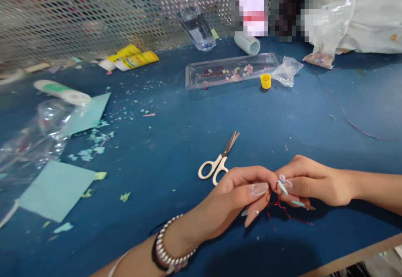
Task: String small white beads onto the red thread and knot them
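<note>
My left hand (241,189) and my right hand (309,183) meet low on the blue table (176,118), fingertips pinched together. Between them is a thin red thread (281,210) with a small pale bead or flower piece (282,178) at the pinch. The thread's loose loops hang down under my fingers onto the table. White-handled scissors (219,162) lie shut just left of my left hand. A pearl bracelet sits on my left wrist.
A clear tray (230,73) of small beads, a yellow cap (265,80) and plastic bags (348,21) are at the back. Glue tubes (132,58), light blue paper sheets (56,189) and scraps lie left. Perforated metal screen behind; table edge near right.
</note>
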`<state>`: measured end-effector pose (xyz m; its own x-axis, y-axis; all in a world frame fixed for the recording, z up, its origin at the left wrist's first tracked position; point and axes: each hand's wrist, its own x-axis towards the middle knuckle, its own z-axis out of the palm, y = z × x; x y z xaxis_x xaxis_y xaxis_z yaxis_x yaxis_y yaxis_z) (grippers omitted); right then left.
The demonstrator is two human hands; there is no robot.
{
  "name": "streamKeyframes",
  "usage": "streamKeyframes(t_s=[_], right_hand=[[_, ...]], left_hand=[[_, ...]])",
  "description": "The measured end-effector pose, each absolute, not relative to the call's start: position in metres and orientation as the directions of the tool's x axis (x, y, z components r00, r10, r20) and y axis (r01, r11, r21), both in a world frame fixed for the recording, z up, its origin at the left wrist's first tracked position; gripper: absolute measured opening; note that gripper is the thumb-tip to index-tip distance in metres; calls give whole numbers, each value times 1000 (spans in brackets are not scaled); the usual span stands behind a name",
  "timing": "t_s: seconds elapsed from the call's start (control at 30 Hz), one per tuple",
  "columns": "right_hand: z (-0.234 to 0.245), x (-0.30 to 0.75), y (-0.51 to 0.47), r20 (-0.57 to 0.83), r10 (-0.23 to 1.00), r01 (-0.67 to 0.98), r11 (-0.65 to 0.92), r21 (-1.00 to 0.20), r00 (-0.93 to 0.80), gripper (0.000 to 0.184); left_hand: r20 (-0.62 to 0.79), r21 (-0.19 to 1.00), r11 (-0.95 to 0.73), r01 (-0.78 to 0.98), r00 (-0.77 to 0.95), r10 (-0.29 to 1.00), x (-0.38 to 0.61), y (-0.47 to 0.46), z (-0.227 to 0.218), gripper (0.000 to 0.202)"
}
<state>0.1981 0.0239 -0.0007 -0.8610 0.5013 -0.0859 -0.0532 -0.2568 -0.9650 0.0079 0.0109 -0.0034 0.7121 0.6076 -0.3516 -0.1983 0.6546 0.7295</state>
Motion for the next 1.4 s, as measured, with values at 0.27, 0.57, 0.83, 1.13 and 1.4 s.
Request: streamKeyframes(t_s=[0.27,0.57,0.83,1.13,1.4], right_hand=[[-4,197,24,-203,422,-26,-478,-878,-883,17],[-3,196,24,-183,437,-23,-424,-905,-880,22],[-3,197,23,-181,422,-21,-432,-902,-889,21],[1,194,25,-187,436,22,-356,-934,-880,21],[-1,194,22,-135,496,44,-191,-981,-858,21]], left_hand=[[-338,764,637,-103,777,532,6,6,-5,21],[-261,839,537,-83,805,533,8,8,-5,25],[-240,850,520,-89,813,531,10,11,-4,29],[-358,762,642,-88,769,529,12,8,-3,25],[-401,830,558,19,716,572,9,7,-3,36]])
